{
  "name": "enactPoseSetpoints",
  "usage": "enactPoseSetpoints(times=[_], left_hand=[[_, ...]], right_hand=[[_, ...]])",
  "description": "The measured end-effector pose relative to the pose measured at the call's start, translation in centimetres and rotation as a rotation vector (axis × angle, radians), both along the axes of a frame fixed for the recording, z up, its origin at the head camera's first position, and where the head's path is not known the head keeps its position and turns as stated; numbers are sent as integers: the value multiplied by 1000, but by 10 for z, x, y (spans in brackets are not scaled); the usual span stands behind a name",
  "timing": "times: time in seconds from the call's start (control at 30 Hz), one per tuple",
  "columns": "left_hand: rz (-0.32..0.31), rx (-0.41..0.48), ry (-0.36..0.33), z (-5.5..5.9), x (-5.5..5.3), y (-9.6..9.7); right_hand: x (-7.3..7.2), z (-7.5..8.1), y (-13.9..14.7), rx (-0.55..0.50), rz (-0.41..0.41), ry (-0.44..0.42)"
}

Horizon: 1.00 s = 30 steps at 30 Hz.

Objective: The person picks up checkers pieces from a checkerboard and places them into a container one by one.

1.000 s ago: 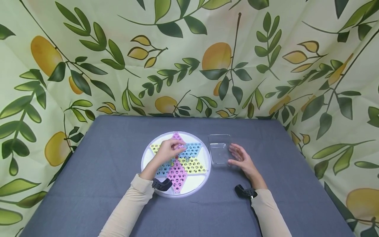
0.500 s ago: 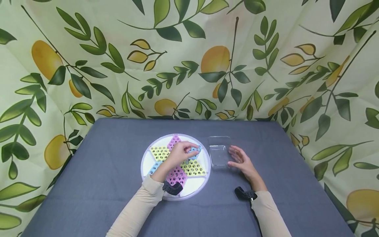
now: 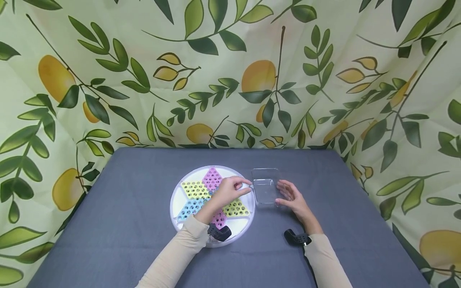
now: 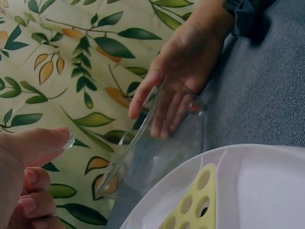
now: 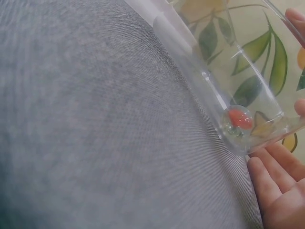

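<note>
My left hand (image 3: 230, 191) pinches a small clear marble (image 4: 70, 139) between thumb and finger. It hovers over the right edge of the Chinese checkers board (image 3: 179, 200), next to the clear plastic box (image 3: 265, 169). My right hand (image 3: 293, 198) rests along the right side of that box, its fingers loosely extended and touching the wall. Inside the box, in a corner near the right hand, lies a clear marble with a red core (image 5: 238, 119). Pink, yellow and blue star points with holes cover the board; the left forearm hides part of them.
A grey cloth (image 3: 144, 224) covers the table under the board and box. Behind and to both sides hangs a curtain (image 3: 144, 100) printed with leaves and fruit. Each wrist wears a black camera band (image 3: 297, 237).
My left hand has moved right across the board with the marble, from the middle to beside the box. My right hand keeps its place at the box.
</note>
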State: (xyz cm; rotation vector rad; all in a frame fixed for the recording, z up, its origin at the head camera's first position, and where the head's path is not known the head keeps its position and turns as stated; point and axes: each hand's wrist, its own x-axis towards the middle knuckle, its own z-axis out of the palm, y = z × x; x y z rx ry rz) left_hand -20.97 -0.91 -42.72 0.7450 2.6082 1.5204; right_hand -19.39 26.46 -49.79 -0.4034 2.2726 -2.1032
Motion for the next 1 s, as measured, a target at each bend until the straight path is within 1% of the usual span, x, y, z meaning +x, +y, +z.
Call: enactPoseSetpoints(times=[0.07,0.17,0.3,0.47,0.63,0.83,1.0], left_hand=[[1,11,-1,-1,-1,4],[0,22,-3,-4,-3,10],[-4,19,-37,-9,-5,19],[-18,-4,-77,-14,-5,26],[-25,-22,-101,-19,-4,29],[-26,-33,-100,-23,-4,28],[-31,-41,-101,-24,-5,28]], right_hand=[[0,-1,0,-26,9,14],[0,-2,-1,-37,16,29],[0,-2,-1,-9,-3,23],[-1,-1,0,1,-9,24],[-1,1,0,32,-14,18],[-1,0,-1,60,-22,-3],[-2,1,-1,71,-26,-21]])
